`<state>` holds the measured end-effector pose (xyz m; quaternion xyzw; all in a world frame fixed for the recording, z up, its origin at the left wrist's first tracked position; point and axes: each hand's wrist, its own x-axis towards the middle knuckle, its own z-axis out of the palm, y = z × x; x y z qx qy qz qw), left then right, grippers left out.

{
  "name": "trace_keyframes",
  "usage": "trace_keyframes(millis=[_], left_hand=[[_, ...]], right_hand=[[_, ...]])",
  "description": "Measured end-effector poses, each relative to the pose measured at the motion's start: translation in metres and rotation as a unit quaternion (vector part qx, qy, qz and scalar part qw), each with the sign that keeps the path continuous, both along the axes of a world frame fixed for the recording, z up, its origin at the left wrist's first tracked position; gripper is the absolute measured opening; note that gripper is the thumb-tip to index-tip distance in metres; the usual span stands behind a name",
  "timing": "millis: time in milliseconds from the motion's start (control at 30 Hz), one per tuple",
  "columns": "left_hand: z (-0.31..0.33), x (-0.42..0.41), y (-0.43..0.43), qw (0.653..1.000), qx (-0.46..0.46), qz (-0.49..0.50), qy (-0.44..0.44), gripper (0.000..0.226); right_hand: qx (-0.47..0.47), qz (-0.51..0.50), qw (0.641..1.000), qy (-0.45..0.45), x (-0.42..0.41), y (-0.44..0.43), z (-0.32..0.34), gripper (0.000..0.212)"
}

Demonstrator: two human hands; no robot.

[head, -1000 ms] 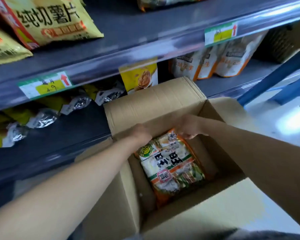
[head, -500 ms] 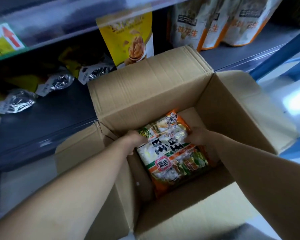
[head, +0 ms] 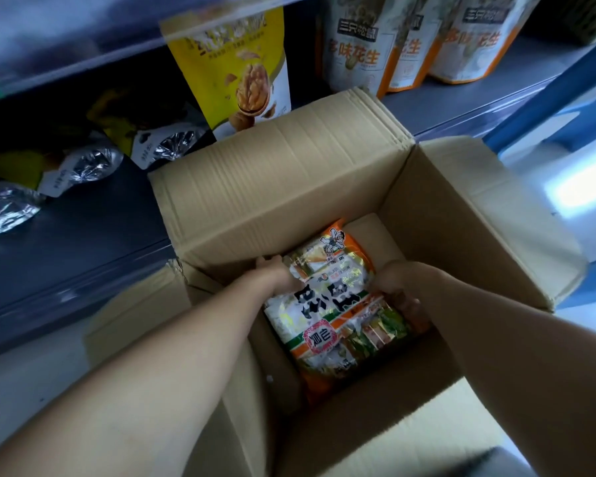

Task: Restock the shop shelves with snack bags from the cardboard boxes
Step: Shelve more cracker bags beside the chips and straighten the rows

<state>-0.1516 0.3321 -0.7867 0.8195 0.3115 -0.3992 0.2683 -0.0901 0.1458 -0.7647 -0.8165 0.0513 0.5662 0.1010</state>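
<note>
An open cardboard box (head: 289, 173) stands on the floor in front of the shelves, its flaps folded outward. Inside lies an orange, white and green snack bag (head: 338, 311), on top of more bags. My left hand (head: 276, 275) reaches down along the bag's left edge, fingers tucked beside it. My right hand (head: 398, 290) holds the bag's right edge, fingers curled over it. Both forearms stretch into the box from the lower corners of the view.
The dark lower shelf (head: 83, 242) carries a yellow walnut bag (head: 234, 67), fallen yellow-and-silver bags (head: 83, 163) at left, and white-and-orange peanut bags (head: 358, 43) at right. A blue upright (head: 548, 94) stands at right, with pale floor (head: 582, 187) beyond.
The view has dropped and moved closer to the box. Both hands have gone deeper into it and now sit on the two sides of the top snack bag.
</note>
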Motion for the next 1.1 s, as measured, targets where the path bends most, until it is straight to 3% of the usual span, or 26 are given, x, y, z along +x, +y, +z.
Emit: trace_keyframes(millis=[100,267,367,433,467,500,533,600,700,833,933,1100], left_hand=[[-0.004,-0.008,-0.004,1.0,0.011,-0.021,-0.006,0.076],[0.0,-0.013,-0.006,1.0,0.006,-0.01,0.005,0.07],[0.006,-0.013,-0.006,1.0,-0.028,-0.003,0.004,0.072],[0.007,-0.014,-0.004,0.999,-0.044,0.005,-0.001,0.068],[0.007,-0.014,-0.004,0.999,-0.049,0.009,-0.003,0.067],[0.007,-0.014,-0.004,0.998,-0.058,0.016,-0.002,0.071],[0.007,-0.015,-0.005,0.997,-0.067,0.027,0.004,0.077],[0.008,-0.016,-0.007,0.996,-0.082,0.039,0.013,0.093],[0.012,-0.015,-0.009,0.997,-0.072,0.01,0.034,0.1],[0.027,-0.01,-0.012,0.996,-0.065,-0.028,0.055,0.074],[0.049,-0.005,-0.015,0.995,-0.067,-0.044,0.064,0.068],[0.088,-0.003,-0.01,0.995,-0.1,-0.003,0.016,0.049]], right_hand=[[-0.013,-0.037,0.999,-0.03,-0.002,-0.004,-0.01,0.036],[0.05,-0.144,0.988,-0.025,-0.005,0.007,-0.003,0.019],[0.028,-0.12,0.991,-0.058,-0.008,0.01,-0.006,0.025],[0.027,-0.131,0.989,-0.058,-0.011,0.011,-0.007,0.015],[0.024,-0.146,0.986,-0.079,-0.013,0.01,-0.012,0.038],[0.01,-0.143,0.986,-0.083,-0.014,0.008,-0.015,0.054],[0.004,-0.127,0.988,-0.093,-0.016,0.008,-0.013,0.058],[0.019,-0.059,0.993,-0.096,-0.015,0.006,-0.014,0.045],[0.035,-0.041,0.995,-0.088,-0.011,0.005,-0.006,0.034],[0.058,0.036,0.996,-0.059,-0.007,0.003,0.016,0.027],[0.083,0.096,0.989,-0.076,-0.006,0.003,0.036,0.026],[0.153,0.065,0.983,-0.072,0.007,0.005,0.086,0.019]])
